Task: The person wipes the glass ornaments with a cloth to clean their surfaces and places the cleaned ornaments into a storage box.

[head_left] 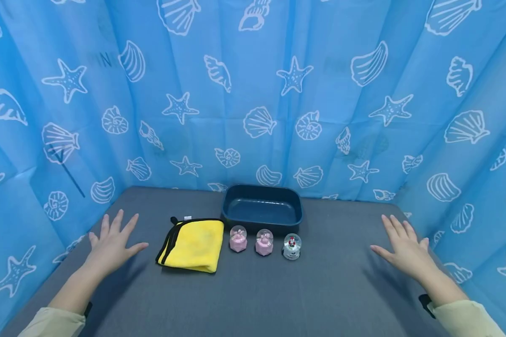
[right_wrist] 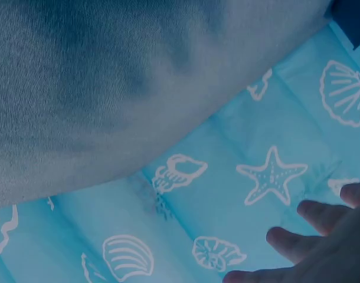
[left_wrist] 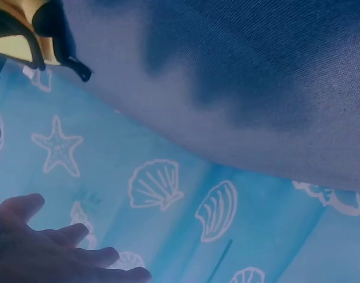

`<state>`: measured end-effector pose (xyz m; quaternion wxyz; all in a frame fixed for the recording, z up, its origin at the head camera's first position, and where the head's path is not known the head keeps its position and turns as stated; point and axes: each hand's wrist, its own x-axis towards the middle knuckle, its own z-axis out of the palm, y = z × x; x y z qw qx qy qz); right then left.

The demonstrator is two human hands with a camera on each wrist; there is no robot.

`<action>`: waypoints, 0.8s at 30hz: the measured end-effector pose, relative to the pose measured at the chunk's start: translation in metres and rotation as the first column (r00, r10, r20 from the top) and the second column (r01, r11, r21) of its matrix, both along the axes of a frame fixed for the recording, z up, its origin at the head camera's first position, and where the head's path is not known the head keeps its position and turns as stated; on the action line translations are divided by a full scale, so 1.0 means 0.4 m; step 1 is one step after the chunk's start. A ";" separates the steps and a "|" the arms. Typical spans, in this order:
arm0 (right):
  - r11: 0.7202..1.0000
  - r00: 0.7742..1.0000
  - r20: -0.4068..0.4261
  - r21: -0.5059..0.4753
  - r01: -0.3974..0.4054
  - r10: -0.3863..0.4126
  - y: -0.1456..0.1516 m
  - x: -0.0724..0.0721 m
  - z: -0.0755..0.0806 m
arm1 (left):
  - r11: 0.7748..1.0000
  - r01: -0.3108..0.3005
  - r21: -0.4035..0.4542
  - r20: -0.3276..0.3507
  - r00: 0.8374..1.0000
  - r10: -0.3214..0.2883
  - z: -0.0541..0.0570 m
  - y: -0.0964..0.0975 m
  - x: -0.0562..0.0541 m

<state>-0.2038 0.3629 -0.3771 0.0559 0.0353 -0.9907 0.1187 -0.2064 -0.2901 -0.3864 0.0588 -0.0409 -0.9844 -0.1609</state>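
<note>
Cloth (head_left: 196, 245) near splayed left hand (head_left: 111, 247), apparently hovering.

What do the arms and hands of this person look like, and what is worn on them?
The left hand and right hand are bare, without gloves. The left sleeve and right sleeve are pale cream and plain where visible. A small black piece shows near each sleeve's end, left and right; its full shape is hidden.

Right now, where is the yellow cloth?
In the head view, the yellow cloth lies left of centre, between the left hand and the leftmost pink snow globe.
</note>
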 end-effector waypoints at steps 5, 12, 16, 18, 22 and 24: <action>1.000 1.000 -0.031 -0.008 0.007 -0.007 -0.015 -0.002 -0.005 | 1.000 0.005 0.025 0.004 1.000 -0.006 -0.014 -0.003 -0.002; 0.994 0.994 -0.109 -0.104 -0.042 0.031 -0.040 0.002 -0.013 | 0.993 0.022 0.112 0.025 0.999 -0.025 -0.033 0.000 -0.014; 0.972 0.991 -0.108 -0.216 -0.098 0.076 -0.069 0.008 -0.020 | 0.976 0.024 0.218 0.103 0.994 -0.048 -0.043 0.012 -0.015; 0.953 0.992 -0.083 -0.282 -0.110 0.090 -0.088 0.010 -0.024 | 0.958 0.025 0.285 0.151 0.986 -0.071 -0.045 0.019 -0.014; 0.917 0.994 -0.034 -0.384 -0.109 0.103 -0.125 0.014 -0.032 | 0.921 -0.009 0.390 0.254 0.962 -0.099 -0.040 0.035 -0.019; 0.903 0.994 -0.013 -0.416 -0.107 0.111 -0.142 0.016 -0.037 | 0.902 -0.044 0.429 0.306 0.947 -0.099 -0.037 0.042 -0.023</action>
